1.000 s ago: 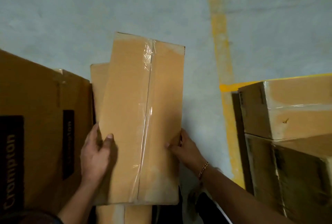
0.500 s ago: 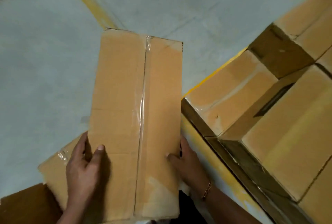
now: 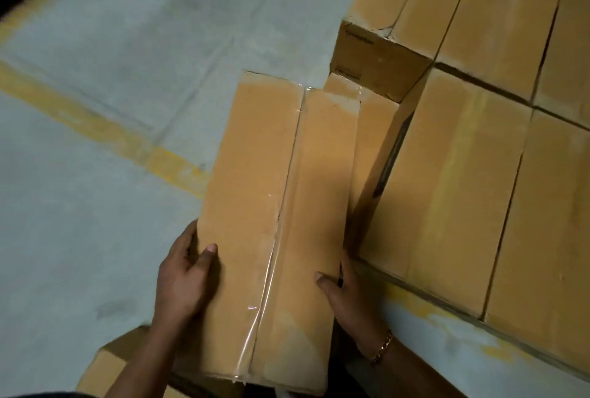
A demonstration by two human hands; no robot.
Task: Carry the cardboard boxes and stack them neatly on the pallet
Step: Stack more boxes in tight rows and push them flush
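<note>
A long tan cardboard box sealed with clear tape is held at centre, over the grey concrete floor. The left hand and right hand grip its near end, fingers curled round its sides. Stacked tan cardboard boxes sit just right.

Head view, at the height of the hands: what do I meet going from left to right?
Concrete floor → left hand → taped cardboard box, gripped by both hands → right hand → stacked cardboard boxes.
</note>
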